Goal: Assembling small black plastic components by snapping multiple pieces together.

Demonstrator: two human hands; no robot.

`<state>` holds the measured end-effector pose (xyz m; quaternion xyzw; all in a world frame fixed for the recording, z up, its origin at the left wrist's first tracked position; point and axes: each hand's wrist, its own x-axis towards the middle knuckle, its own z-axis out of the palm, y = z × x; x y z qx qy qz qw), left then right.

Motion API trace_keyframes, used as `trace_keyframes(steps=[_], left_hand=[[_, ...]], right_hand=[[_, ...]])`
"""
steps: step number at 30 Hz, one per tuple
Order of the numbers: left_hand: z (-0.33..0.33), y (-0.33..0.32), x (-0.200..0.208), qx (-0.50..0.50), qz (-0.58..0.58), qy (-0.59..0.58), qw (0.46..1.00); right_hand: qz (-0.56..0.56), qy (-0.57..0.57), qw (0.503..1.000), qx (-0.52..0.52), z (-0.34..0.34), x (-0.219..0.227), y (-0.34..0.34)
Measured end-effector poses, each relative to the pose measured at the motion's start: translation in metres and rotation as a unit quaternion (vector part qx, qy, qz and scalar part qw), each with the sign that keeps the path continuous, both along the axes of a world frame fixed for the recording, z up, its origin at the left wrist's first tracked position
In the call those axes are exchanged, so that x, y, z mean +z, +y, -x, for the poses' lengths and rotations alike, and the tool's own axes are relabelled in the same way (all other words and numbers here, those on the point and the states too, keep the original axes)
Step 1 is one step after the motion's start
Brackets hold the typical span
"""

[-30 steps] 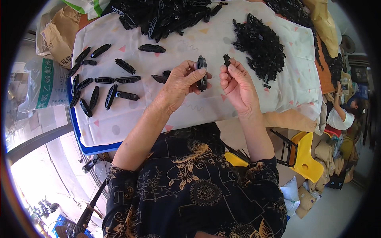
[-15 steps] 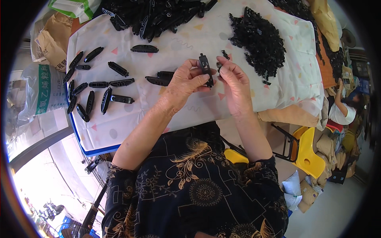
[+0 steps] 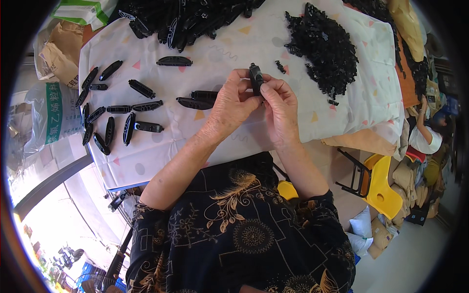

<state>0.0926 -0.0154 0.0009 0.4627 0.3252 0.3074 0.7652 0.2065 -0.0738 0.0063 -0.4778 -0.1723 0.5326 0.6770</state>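
Observation:
My left hand (image 3: 234, 100) is closed around a long black plastic part (image 3: 255, 77), held upright above the table. My right hand (image 3: 281, 105) meets it from the right, its thumb and fingers closed against the part's lower side. Any small piece between those right fingertips is hidden. Just left of my left hand, two similar long black parts (image 3: 195, 103) lie side by side on the cloth. One small black piece (image 3: 280, 67) lies on its own beyond my right hand.
A patterned white cloth (image 3: 161, 166) covers the table. Several long black parts (image 3: 129, 129) lie at left; a heap of them (image 3: 195, 24) is at the back. Small black pieces (image 3: 327, 53) are piled back right. A yellow chair (image 3: 383, 190) stands right; another person (image 3: 427, 136) sits farther off.
My right hand has moved left, bringing the small black piece it pinched against the long part, where fingers now hide it. The long part is turned more upright. The view has shifted slightly.

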Motion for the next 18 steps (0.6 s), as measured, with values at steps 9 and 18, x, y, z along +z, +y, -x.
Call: trace_keyframes(steps=[9,18], left_hand=[[-0.002,0.005,0.002,-0.048,-0.059,0.085,0.994],[-0.017,0.007,-0.003,-0.048,-0.098,0.073,0.991]], right_hand=[[-0.008,-0.047,0.997,0.060,-0.018,-0.001,0.005],[0.030,-0.076,0.987,0.141,-0.037,0.000,0.010]])
